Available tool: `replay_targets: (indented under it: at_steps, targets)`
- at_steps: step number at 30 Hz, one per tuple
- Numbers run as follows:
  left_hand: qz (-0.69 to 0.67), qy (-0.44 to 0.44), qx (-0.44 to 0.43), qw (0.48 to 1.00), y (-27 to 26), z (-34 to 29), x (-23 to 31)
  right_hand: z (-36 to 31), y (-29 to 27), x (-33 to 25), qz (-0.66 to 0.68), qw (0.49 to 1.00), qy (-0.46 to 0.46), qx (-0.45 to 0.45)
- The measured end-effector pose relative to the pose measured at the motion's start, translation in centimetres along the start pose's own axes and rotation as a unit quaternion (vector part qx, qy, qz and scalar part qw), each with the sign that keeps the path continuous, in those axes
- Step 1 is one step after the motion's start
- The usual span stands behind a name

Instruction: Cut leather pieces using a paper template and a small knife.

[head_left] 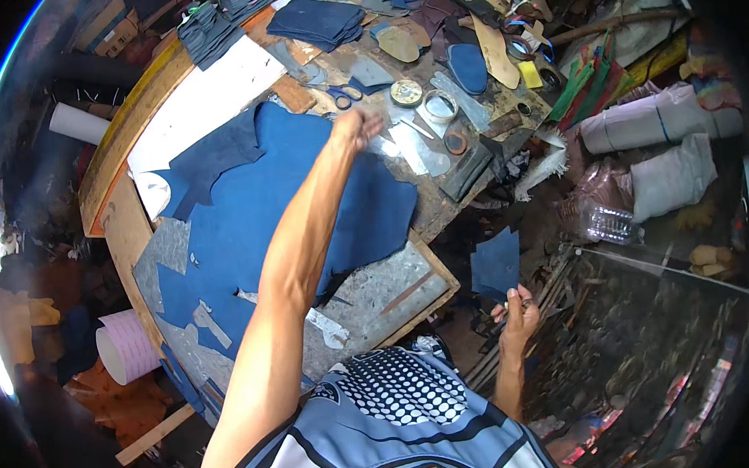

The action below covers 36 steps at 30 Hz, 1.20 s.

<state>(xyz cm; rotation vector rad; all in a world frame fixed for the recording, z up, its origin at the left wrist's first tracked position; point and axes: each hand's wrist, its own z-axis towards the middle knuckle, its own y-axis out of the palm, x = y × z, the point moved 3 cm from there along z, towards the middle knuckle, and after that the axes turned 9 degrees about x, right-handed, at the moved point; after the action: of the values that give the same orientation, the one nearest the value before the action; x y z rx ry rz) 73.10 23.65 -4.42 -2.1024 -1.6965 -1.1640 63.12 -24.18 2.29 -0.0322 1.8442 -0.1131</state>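
My left arm reaches across a large blue leather hide that lies spread over the workbench. My left hand is just above its far edge, close to a pair of scissors and a round tin. Motion smears its fingers, so I cannot see whether they hold anything. Low on the right, off the bench edge, my right hand pinches a small blue leather piece by its lower corner, between thumb and fingers.
A roll of clear tape and a brown ring lie right of my left hand. Stacked dark blue pieces and shoe-shaped patterns cover the far bench. Wrapped rolls stand at the right; a paper roll is at the left.
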Motion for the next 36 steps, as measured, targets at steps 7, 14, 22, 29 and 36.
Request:
replay_targets:
  at_steps: [7,14,22,29,36]
  targets:
    - [0.208,-0.037,-0.23,0.95,-10.5,-19.8,-6.6,-2.0,8.1,-2.6,-0.005,0.984,0.052,-0.172]
    - [0.284,0.345,-0.123,0.886,-22.2,-27.2,-3.3,-7.3,19.6,-4.5,-0.18,0.787,-0.386,-0.447]
    - [-0.016,0.336,0.107,0.936,-28.1,-25.7,-14.2,-10.6,21.6,2.8,-0.171,0.777,-0.369,-0.48]
    - [-0.045,0.322,0.113,0.939,-26.2,-25.3,-15.7,-9.8,21.3,5.1,-0.225,0.744,-0.418,-0.47]
    - [-0.101,0.305,0.071,0.944,-26.3,-25.4,-15.6,-10.7,20.8,4.8,-0.29,0.729,-0.411,-0.464]
